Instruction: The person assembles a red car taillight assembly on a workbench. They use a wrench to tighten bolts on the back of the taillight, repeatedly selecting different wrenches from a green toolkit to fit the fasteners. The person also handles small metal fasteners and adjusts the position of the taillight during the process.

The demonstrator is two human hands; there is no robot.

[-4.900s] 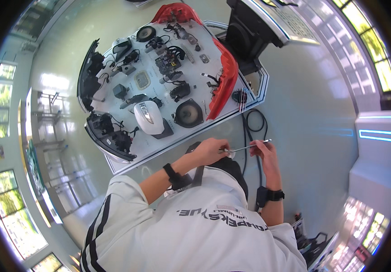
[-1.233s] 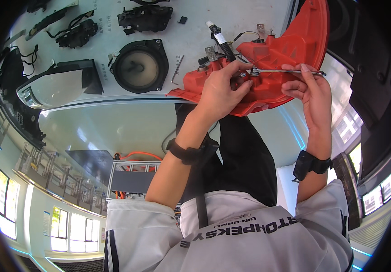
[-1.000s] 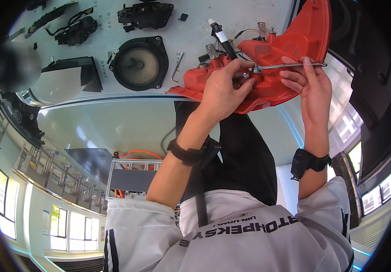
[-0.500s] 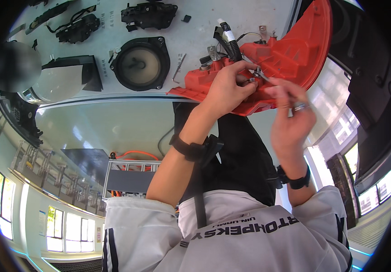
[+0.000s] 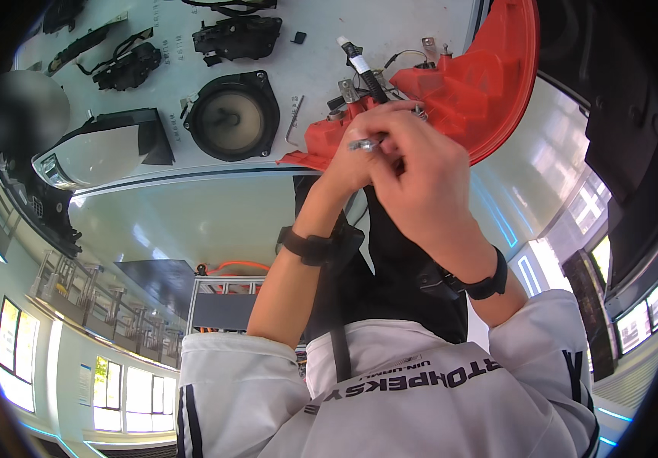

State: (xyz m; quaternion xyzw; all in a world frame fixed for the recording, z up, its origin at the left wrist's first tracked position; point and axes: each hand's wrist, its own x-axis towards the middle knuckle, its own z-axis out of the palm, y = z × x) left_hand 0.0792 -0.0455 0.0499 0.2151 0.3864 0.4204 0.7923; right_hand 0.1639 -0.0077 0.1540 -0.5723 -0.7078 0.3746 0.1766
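Two hands meet over a white display board [image 5: 390, 46] with car parts laid out on it. Room reflects in glossy pale floor; windows curve along the rim, and a metal-framed rack [image 5: 230, 305] with an orange cable shows below the board's near edge.

Right hand [image 5: 420, 172] is in front, fingers curled shut around a slim silver tool [image 5: 363, 143]; its short metal end pokes out just left of the knuckles. Left hand [image 5: 344, 164] is mostly hidden behind the right one, fingers bent in toward the same tool, grip not clear. Both wrists carry black bands.

Directly beyond the fingertips: red tail-lamp housing [image 5: 481, 84], lying at the board's right edge, wiring and a black-and-white connector [image 5: 363, 69] at its back, touching or nearly touching the fingers.

Left of the fingers, well apart: round black speaker [image 5: 230, 118], a small hex key [image 5: 292, 130] beside it, a white mirror housing [image 5: 92, 153] further left, black latch units [image 5: 237, 34] above.

Bare white board between speaker and lamp.
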